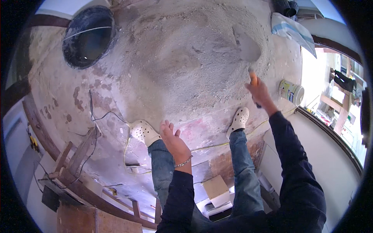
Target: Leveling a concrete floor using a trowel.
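Note:
My right hand is closed round the orange and black handle of a trowel. The trowel's broad grey blade rests at the right side of a wide heap of grey powdery mix on the floor. Where blade and mix meet is hard to make out, as both are the same grey. Over my knee, near a cream clog, my left hand hangs with its fingers apart and nothing in it. A chain bracelet circles that wrist.
A black tub with dark liquid stands at the far left. To the right lies a labelled plastic bucket, below a white sack. Cables trail over the floor near my feet. A wooden cabinet is at the lower left.

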Demonstrator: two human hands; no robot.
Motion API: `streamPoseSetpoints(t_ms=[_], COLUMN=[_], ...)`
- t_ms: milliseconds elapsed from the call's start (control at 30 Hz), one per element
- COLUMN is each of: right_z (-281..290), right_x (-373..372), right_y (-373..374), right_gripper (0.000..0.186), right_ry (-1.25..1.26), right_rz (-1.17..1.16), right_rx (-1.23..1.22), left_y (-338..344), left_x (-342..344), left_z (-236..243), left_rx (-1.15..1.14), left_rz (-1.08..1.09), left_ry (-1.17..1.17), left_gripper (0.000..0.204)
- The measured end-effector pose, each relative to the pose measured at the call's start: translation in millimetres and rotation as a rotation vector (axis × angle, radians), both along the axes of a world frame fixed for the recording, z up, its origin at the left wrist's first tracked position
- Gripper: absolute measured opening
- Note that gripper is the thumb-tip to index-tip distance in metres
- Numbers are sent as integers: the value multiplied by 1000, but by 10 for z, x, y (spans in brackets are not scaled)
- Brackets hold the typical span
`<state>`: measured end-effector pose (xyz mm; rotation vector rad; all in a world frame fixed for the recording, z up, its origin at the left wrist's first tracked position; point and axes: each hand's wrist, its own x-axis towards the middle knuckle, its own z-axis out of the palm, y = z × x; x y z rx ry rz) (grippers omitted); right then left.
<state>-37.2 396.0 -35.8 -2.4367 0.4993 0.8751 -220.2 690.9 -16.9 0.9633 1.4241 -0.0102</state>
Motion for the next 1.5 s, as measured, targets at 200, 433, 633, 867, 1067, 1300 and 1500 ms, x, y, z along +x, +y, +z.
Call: streamPoseSetpoints(t_ms=[200,433,633,867,1067,1300,1500], right_z=[-994,-1070,-541,-364,-757,-1222,-1056], right_x=[185,-511,-808,-1372,-682,-419,-705], right_y=[770,1493,1446,-27,-218,1059,1372], right_gripper=[28,33,19,34,24,22,26], right_ry=[181,9,-35,-317,-209,229,-244], right_rz=[-58,148,279,205,-11,-459,158], right_rx=[465,57,38,-137,93,738,108], left_y=[-8,-46,-270,-287,-182,-194,-428], left_x=[-4,4,-21,-60,-186,-214,-138], left_z=[12,58,-19,-8,19,-4,-95], left_rx=[-43,-18,6,-20,-43,-39,2], left_rz=[11,-55,-89,-84,-68,-67,-120], left_ry=[-33,-28,-18,-24,-18,-23,-28], left_gripper=[60,59,60,60,59,57,58])
